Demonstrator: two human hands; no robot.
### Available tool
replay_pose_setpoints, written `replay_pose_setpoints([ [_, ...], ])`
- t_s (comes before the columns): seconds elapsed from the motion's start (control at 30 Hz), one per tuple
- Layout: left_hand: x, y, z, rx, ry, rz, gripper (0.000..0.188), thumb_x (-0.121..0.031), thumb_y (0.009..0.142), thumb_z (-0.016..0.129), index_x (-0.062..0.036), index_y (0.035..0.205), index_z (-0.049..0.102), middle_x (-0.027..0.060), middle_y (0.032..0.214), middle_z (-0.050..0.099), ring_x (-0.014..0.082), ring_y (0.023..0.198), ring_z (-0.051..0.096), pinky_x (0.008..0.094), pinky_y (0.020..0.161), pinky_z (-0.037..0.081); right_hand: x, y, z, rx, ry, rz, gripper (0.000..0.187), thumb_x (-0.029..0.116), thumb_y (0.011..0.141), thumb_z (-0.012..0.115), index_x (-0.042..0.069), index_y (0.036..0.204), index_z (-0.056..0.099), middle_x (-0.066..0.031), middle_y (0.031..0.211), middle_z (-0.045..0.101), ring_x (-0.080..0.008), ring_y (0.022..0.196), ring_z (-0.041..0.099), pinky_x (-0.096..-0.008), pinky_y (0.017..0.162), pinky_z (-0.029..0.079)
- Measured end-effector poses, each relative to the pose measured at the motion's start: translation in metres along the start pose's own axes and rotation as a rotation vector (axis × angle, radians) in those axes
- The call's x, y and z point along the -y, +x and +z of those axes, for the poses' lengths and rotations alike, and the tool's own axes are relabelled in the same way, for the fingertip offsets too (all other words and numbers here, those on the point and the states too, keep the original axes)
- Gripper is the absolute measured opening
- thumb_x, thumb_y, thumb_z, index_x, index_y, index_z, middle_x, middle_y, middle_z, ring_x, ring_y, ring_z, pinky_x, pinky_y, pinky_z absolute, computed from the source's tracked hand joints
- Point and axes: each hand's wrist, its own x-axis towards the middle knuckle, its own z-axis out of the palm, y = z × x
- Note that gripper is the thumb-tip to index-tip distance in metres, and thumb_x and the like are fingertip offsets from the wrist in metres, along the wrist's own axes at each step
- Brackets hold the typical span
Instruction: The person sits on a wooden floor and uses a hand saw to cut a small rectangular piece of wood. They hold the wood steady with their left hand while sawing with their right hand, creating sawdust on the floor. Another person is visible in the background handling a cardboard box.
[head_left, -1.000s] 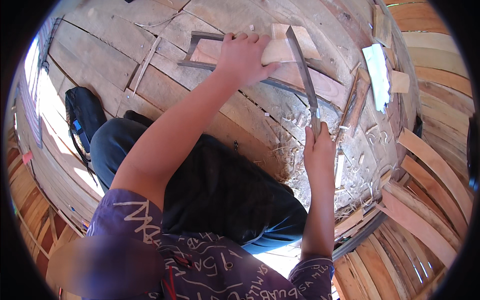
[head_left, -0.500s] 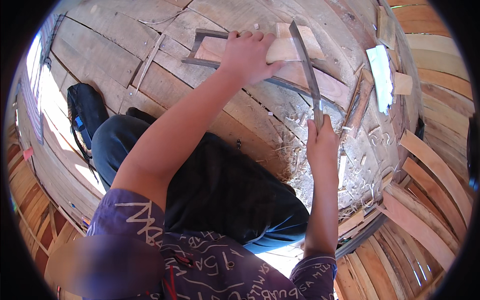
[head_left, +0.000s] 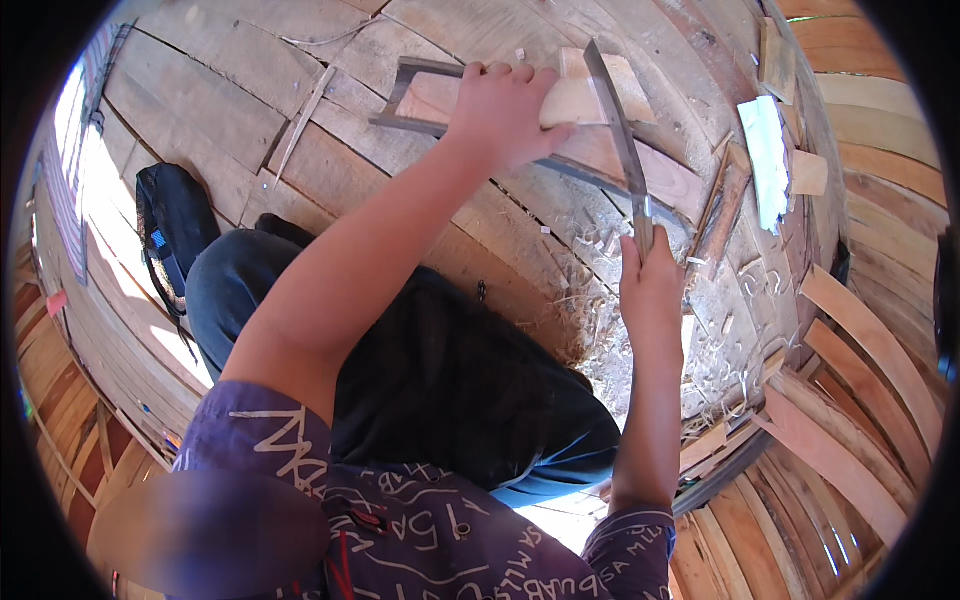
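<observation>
My left hand (head_left: 505, 110) bears down on a pale wood piece (head_left: 578, 103), its fingers hooked over the far side and the thumb near the front. Beneath lies a longer reddish board (head_left: 668, 185) with dark strips along its edges, like a shallow trough (head_left: 412, 92). Closed around a short wooden handle (head_left: 643, 237), my right hand (head_left: 655, 285) holds a long, narrow cutting blade (head_left: 618, 118). This blade points away from me and crosses above the board, right of my left hand. Whether it touches the wood, or has teeth, I cannot tell.
Wood shavings (head_left: 625, 330) and small offcuts litter the plank floor by my right hand. Farther right are a bark-edged stick (head_left: 722, 205), a pale blue-white packet (head_left: 765, 165) and curved wooden slats (head_left: 875, 345). A black bag (head_left: 175, 215) lies by my left knee.
Both hands, the blade and the board appear slightly farther right and lower, but the floor shifts similarly in the picture. The grips look the same.
</observation>
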Motion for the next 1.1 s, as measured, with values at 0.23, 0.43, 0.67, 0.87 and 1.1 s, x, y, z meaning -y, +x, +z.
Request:
replay_pose_setpoints([
  [0.23, 0.001, 0.002, -0.001, -0.005, 0.006, 0.003, 0.06, -0.055, 0.081, 0.062, -0.0109, 0.122, 0.056, 0.0093, 0.107, 0.065, 0.0277, 0.105, 0.06, 0.0486, 0.094, 0.038, -0.005, -0.002, 0.008, -0.043, -0.045, -0.044, 0.024, 0.023, 0.097, 0.053, 0.0, 0.103, 0.052, -0.0279, 0.072, 0.063, -0.0492, 0.073, 0.062, -0.0548, 0.063, 0.049],
  [0.43, -0.003, 0.001, 0.003, -0.031, -0.017, 0.017, 0.059, -0.055, 0.081, 0.062, -0.0114, 0.12, 0.057, 0.0092, 0.105, 0.066, 0.027, 0.103, 0.061, 0.048, 0.093, 0.039, 0.011, 0.038, 0.016, -0.035, -0.004, -0.015, 0.023, 0.024, 0.097, 0.053, 0.002, 0.102, 0.052, -0.0293, 0.073, 0.063, -0.0494, 0.076, 0.063, -0.0553, 0.065, 0.049],
  [0.67, 0.003, -0.002, 0.006, -0.08, 0.044, 0.033, 0.063, -0.056, 0.081, 0.061, -0.0104, 0.124, 0.056, 0.0097, 0.105, 0.066, 0.0274, 0.103, 0.061, 0.0473, 0.093, 0.039, -0.016, -0.022, 0.005, -0.048, 0.012, -0.035, 0.022, 0.022, 0.097, 0.053, 0.001, 0.101, 0.052, -0.029, 0.073, 0.063, -0.0489, 0.075, 0.063, -0.0564, 0.062, 0.047],
  [0.87, 0.002, 0.005, 0.004, -0.037, 0.024, -0.007, 0.061, -0.055, 0.082, 0.061, -0.0093, 0.122, 0.056, 0.0106, 0.106, 0.066, 0.0271, 0.102, 0.062, 0.0474, 0.091, 0.04, -0.003, 0.014, 0.004, -0.002, 0.097, 0.036, 0.027, 0.022, 0.095, 0.057, -0.003, 0.103, 0.055, -0.0311, 0.083, 0.062, -0.0492, 0.081, 0.061, -0.0531, 0.068, 0.046],
  [1.1, 0.0, 0.004, 0.006, -0.048, 0.016, 0.0, 0.058, -0.055, 0.081, 0.062, -0.0101, 0.118, 0.057, 0.0093, 0.102, 0.066, 0.0258, 0.101, 0.062, 0.048, 0.091, 0.039, 0.007, 0.047, 0.017, -0.046, 0.079, -0.062, 0.029, 0.023, 0.095, 0.057, -0.004, 0.103, 0.055, -0.0314, 0.084, 0.062, -0.0505, 0.084, 0.06, -0.0514, 0.07, 0.047],
])
